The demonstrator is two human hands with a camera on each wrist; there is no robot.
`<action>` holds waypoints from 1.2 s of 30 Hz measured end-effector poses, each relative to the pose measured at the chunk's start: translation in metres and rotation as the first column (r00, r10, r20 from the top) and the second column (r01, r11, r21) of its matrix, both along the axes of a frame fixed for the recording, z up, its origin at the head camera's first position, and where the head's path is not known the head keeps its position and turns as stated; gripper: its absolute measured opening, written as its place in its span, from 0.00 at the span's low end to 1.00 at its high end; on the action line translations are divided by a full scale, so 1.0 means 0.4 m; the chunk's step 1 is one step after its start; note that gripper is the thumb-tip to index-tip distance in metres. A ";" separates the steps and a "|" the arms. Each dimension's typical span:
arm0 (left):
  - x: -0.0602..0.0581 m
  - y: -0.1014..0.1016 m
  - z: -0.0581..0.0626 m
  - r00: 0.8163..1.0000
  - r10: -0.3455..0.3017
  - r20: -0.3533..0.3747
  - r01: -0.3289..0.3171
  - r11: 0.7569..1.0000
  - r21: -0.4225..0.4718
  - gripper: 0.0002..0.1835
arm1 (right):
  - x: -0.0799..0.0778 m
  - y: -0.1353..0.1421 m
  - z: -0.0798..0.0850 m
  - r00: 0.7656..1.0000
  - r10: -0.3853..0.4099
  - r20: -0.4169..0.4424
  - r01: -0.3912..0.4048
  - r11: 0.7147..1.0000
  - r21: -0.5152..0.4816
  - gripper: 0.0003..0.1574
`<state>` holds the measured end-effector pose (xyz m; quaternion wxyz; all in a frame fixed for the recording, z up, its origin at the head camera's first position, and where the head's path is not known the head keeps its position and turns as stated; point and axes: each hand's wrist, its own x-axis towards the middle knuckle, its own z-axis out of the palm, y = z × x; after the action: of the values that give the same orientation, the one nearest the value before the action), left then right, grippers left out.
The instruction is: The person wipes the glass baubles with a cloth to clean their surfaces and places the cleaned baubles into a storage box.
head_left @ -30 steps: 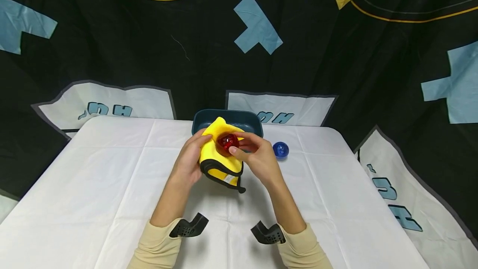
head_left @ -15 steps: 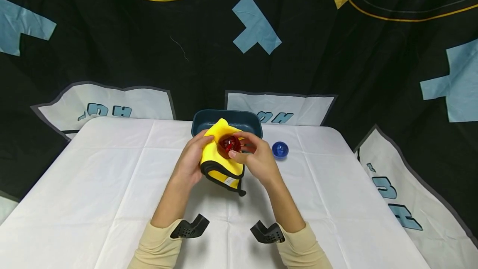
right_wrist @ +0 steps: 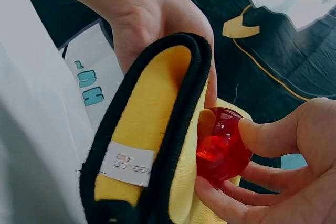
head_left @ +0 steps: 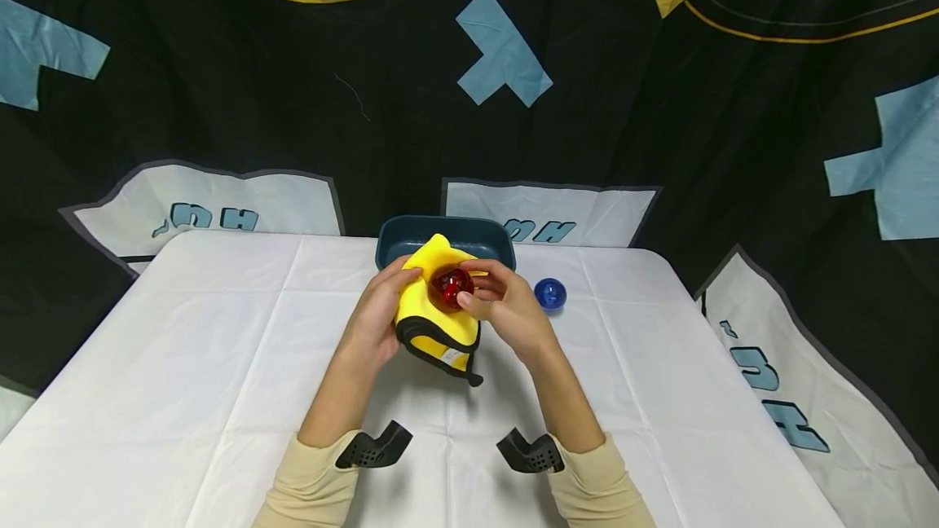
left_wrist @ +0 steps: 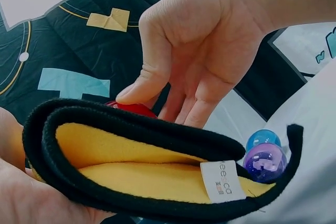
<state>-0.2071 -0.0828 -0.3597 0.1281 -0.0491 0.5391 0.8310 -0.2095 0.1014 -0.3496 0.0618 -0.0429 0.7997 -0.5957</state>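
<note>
A yellow cloth [head_left: 413, 300] with a black border and a white label is held up folded, close over the white table. My left hand [head_left: 374, 316] grips its left side, with part of the fingers hidden behind the fabric. Against the cloth's right face lies a red see-through ball [right_wrist: 226, 145]. My right hand [head_left: 519, 318] pinches this ball between thumb and fingers, as the right wrist view shows from close by. To the right of that hand a blue see-through ball [head_left: 550, 294] rests on the table.
Behind the hands, near the table's far edge, stands a dark teal tray [head_left: 480, 235], partly covered by the cloth. The white tablecloth [head_left: 183, 381] has fold creases. A black patterned curtain [head_left: 293, 104] hangs beyond the table.
The cloth and the red ball have shifted very slightly right and down in the head view. Both hands keep their holds, and the right thumb has moved a little on the ball.
</note>
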 end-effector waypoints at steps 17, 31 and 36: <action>0.000 -0.007 0.006 0.999 0.027 0.029 -0.027 0.999 0.024 0.26 | 0.025 -0.025 0.009 0.985 -0.022 -0.172 0.023 1.000 0.002 0.31; 0.002 -0.006 0.009 0.999 0.023 0.028 -0.023 1.000 -0.001 0.26 | 0.016 -0.033 -0.008 0.977 -0.118 -0.179 0.116 0.993 -0.021 0.30; 0.004 -0.008 0.008 0.999 0.024 0.026 -0.025 1.000 0.012 0.27 | 0.012 -0.030 -0.006 0.988 -0.120 -0.102 0.121 0.993 -0.002 0.25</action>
<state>-0.2056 -0.0858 -0.3563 0.1252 -0.0656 0.5315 0.8351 -0.2045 0.0894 -0.3519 -0.0150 -0.0247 0.8040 -0.5939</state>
